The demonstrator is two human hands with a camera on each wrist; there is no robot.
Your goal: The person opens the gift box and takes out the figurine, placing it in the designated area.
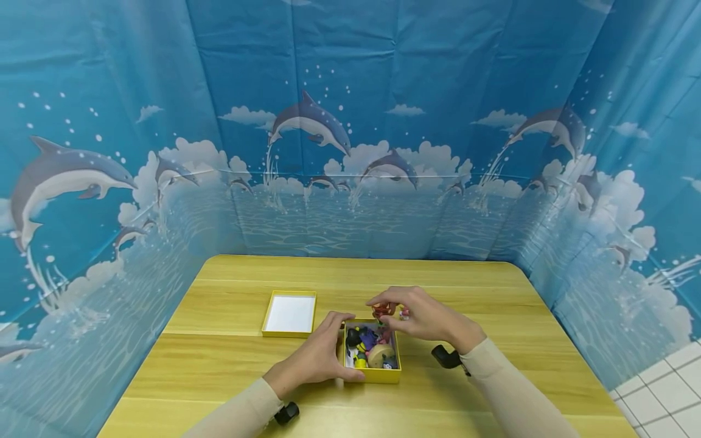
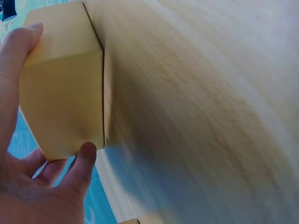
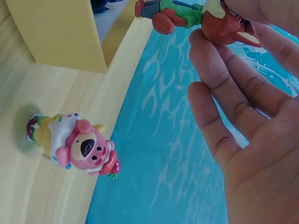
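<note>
A small yellow open box (image 1: 378,376) sits on the table, filled with several small toy figures. My left hand (image 1: 314,359) grips the box, thumb on the near end and fingers at the far end; the left wrist view shows the yellow box wall (image 2: 60,102) between them. Over the box's far right corner, my right hand (image 1: 424,315) pinches a reddish-brown figurine (image 3: 219,28) with pointed ears and a green shirt. A pink bear figurine (image 3: 86,144) stands on the table beside the box, below the right hand. Inside the box show a purple figure (image 1: 368,337) and a beige round piece (image 1: 379,354).
A yellow-rimmed lid or tray with a white inside (image 1: 289,313) lies left of the box. The wooden table (image 1: 230,365) is enclosed by a blue dolphin-print curtain (image 1: 350,219). Black wrist devices (image 1: 446,357) sit at both wrists.
</note>
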